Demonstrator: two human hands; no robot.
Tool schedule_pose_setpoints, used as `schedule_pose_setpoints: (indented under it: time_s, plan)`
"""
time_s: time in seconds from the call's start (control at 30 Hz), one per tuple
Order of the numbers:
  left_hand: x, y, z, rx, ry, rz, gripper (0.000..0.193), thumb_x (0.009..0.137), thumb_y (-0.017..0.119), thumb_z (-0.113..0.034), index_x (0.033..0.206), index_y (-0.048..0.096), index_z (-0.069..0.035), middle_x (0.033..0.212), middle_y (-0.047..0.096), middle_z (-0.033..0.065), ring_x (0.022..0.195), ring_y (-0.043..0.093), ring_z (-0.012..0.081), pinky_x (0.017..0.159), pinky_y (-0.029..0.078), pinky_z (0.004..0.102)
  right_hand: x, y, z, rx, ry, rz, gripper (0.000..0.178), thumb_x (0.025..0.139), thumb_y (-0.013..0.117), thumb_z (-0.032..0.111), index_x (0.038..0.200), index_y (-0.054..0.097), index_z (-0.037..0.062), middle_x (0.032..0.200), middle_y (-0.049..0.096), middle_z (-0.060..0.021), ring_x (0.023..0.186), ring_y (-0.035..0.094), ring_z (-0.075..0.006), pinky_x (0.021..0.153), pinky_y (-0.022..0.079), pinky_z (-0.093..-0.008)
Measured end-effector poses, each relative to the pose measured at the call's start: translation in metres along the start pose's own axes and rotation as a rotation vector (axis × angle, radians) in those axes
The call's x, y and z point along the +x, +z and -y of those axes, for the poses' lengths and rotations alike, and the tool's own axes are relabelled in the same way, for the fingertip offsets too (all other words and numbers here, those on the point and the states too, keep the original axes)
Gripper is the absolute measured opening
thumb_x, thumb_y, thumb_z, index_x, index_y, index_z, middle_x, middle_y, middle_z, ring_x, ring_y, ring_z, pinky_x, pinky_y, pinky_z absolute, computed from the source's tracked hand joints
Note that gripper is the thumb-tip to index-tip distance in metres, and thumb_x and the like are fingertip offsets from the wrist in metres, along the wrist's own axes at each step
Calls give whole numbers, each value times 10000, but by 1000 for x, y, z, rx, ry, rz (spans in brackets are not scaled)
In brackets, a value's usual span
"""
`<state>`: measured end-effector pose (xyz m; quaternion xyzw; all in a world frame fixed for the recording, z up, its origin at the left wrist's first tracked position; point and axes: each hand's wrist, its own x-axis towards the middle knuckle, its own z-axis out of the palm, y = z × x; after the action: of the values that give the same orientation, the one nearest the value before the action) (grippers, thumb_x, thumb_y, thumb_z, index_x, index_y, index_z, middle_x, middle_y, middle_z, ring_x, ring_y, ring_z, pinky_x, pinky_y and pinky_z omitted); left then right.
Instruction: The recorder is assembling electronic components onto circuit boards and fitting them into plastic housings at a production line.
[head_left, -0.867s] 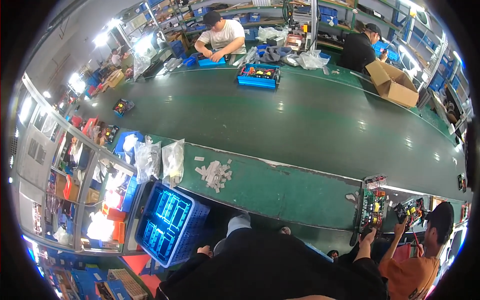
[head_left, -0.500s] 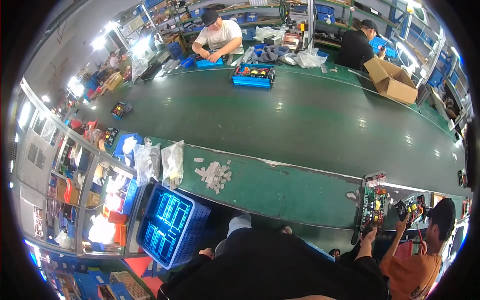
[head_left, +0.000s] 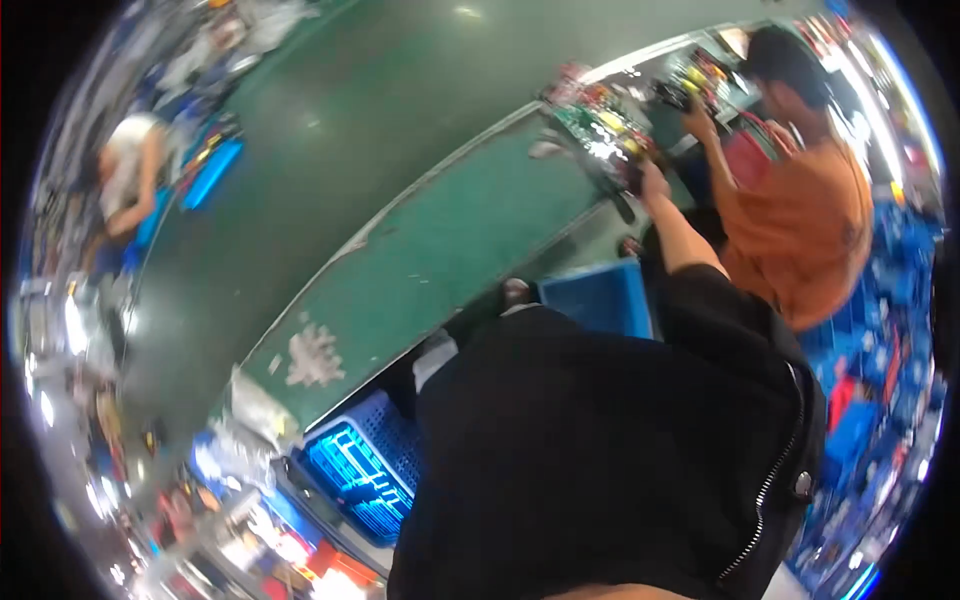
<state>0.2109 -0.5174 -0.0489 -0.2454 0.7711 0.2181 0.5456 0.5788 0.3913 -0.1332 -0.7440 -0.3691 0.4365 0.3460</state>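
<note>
The right hand (head_left: 653, 182) was stretched out to the near end of a populated circuit board (head_left: 603, 125), which was laid at the right end of the green worktop (head_left: 440, 230). How far it was opened, and whether the board was gripped, could not be told through the blur; nor could the left hand's state. Just beyond, a second board (head_left: 692, 78) was held by an orange-shirted co-worker (head_left: 800, 220).

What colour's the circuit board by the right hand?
The circuit board is green; head view, though blurred.
</note>
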Motion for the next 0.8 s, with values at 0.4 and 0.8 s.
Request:
schedule_pose_setpoints:
  time_s: [0.4, 0.8]
  plan:
    - [9, -20, -67, 646, 470, -281, 216, 906, 478, -202, 1020, 600, -65, 896, 646, 117, 842, 646, 307, 662, 512, 445, -107, -12, 31, 509, 123, 26, 285, 743, 648, 266, 823, 605, -4, 743, 622, -85, 546, 602, -206, 439, 463, -334]
    - [60, 12, -115, 704, 692, -255, 129, 853, 547, -173, 907, 634, -95, 832, 673, 90, 779, 657, 231, 623, 515, 375, -151, -23, 61, 463, -140, 203, 200, 757, 633, 174, 824, 636, -14, 727, 622, -51, 593, 585, -157, 553, 466, -274]
